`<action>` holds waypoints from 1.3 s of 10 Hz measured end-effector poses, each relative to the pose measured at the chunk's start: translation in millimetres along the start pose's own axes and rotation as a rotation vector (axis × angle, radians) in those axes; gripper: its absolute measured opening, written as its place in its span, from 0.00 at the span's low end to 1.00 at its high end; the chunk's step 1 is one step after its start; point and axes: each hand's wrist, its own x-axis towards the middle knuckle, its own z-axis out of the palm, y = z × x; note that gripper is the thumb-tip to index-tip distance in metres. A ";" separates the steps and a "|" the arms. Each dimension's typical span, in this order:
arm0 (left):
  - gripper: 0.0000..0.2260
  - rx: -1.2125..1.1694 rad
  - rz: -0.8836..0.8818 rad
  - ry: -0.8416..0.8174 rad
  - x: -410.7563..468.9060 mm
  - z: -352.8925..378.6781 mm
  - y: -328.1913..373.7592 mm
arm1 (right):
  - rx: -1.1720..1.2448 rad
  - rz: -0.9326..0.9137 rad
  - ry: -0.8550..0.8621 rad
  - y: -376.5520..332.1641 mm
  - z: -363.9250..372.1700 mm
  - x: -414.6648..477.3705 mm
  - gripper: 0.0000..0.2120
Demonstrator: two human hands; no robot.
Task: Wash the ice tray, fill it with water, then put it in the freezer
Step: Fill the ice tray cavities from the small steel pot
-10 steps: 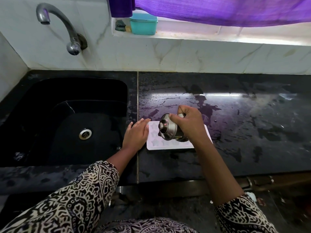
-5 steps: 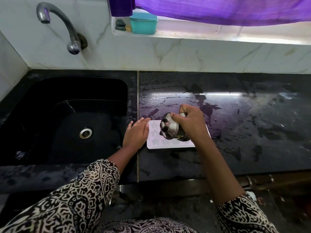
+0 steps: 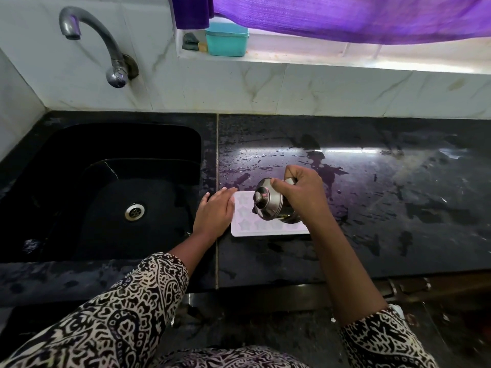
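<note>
Nearest the camera, the patterned sleeves (image 3: 119, 314) led up to both hands over the ice tray (image 3: 244, 228), which lay flat on the wet black tabletop (image 3: 398, 208), just right of the seam beside the sink (image 3: 106, 168). The left hand (image 3: 214, 215) lay with straight fingers against the tray's left edge, apparently steadying it. The right hand (image 3: 303, 192) had its fingers curled round the handle of a lidded steel jug (image 3: 268, 201), tipped over the tray's star-shaped cells; the spout was hidden, and I could not tell whether water was running.

The main risk looked to be overfilling. A jug tipped this steeply could flood the shallow cells, spill onto the slick tabletop and leave the tray too full to carry level. The lid, facing down toward the camera, might slip off if nothing held it. The tray seemed light and possibly flexible, so lifting it by one edge would likely slop water out, and the wet surface could let it slide under the left hand.

Farther left, the sink showed its drain (image 3: 134, 211), with the tap (image 3: 101, 43) on the wall above. At the back, a teal box (image 3: 227, 39) sat on the window ledge (image 3: 345, 55) under a purple curtain (image 3: 345, 17). Nothing stood close to the tray. No freezer was in view.
</note>
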 end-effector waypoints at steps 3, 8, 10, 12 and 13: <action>0.18 -0.001 0.003 0.003 0.3 1.6 -1.0 | 0.124 0.028 0.019 5.0 -1.3 1.3 0.17; 0.18 0.000 -0.004 0.002 0.5 1.7 -1.2 | 0.830 0.390 0.117 35.5 8.5 10.8 0.19; 0.18 0.019 -0.005 -0.011 1.1 1.3 -1.2 | 1.072 0.490 0.225 35.0 16.5 31.2 0.16; 0.21 0.025 -0.008 -0.022 1.5 2.2 -2.3 | 1.107 0.483 0.254 32.1 27.1 74.4 0.16; 0.22 0.032 -0.006 -0.023 2.4 3.5 -3.3 | 1.053 0.528 0.247 44.0 38.7 91.7 0.16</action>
